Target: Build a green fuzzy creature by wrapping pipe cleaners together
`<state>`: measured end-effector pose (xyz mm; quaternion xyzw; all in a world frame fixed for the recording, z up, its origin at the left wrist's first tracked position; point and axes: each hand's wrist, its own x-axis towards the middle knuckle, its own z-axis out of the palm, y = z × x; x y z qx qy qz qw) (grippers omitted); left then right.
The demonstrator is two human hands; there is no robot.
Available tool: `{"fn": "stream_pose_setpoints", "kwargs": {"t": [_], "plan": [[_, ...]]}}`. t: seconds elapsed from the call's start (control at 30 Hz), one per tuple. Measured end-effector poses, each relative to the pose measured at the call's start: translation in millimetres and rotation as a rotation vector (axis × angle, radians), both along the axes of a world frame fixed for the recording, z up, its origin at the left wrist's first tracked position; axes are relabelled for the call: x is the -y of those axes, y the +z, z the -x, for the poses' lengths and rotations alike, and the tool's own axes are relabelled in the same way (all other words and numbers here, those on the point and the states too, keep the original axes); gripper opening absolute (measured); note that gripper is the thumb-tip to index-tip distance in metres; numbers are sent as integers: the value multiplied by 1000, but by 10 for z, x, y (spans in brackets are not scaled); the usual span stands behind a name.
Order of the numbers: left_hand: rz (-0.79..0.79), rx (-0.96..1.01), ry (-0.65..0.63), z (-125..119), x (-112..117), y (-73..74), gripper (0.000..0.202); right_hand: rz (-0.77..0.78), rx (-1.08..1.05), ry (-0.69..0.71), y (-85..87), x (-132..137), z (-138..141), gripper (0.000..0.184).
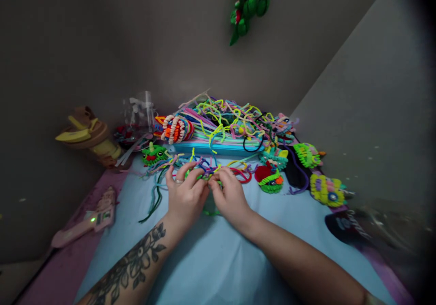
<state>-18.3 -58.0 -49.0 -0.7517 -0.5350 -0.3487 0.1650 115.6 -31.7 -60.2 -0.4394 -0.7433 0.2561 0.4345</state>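
Observation:
My left hand [189, 191] and my right hand [230, 198] meet fingertip to fingertip above the light blue cloth [204, 259]. Both are closed in a pinch on a green pipe cleaner [211, 213], part of which hangs below the fingers. Most of what they pinch is hidden behind the fingers. Just beyond my hands lie loose pipe cleaners in several colours, among them a dark green one [155, 205] at the left and a red loop [243, 176] at the right.
A blue tray [218, 149] heaped with pipe cleaners stands at the back. Around it sit fuzzy fish-like figures, including a striped one [175, 129] and a yellow one [327, 190]. A pink glue gun [85, 228] lies left, near a yellow-brown tumbler [102, 139]. Green figures [250, 7] hang above.

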Motion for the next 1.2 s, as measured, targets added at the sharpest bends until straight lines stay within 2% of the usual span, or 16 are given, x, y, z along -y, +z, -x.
{"fn": "stream_pose_setpoints", "kwargs": {"t": [0.1, 0.2, 0.37, 0.63, 0.7, 0.8, 0.97, 1.1, 1.2], "plan": [[22, 36, 1, -9, -1, 2, 14, -51, 68, 2, -21, 3, -9, 13], [16, 63, 4, 12, -6, -4, 11, -13, 21, 36, 12, -24, -27, 13], [-60, 62, 42, 60, -22, -28, 12, 148, -38, 56, 87, -87, -45, 15], [-85, -9, 31, 55, -20, -42, 14, 510, -207, 132, 9, -142, -24, 19], [-60, -22, 24, 61, -32, -32, 13, 443, -170, 94, 12, -126, -18, 18], [-6, -2, 19, 70, -48, -11, 11, 199, -89, 21, 18, -77, -15, 15], [80, 32, 5, 82, -38, 14, 13, -163, 121, 77, -17, -10, -53, 16], [102, 19, -32, 100, -28, 21, 13, -320, 338, 73, -3, -15, -93, 19], [130, 2, -47, 103, -35, 27, 14, -381, 408, 84, 26, -27, -104, 20]]}}
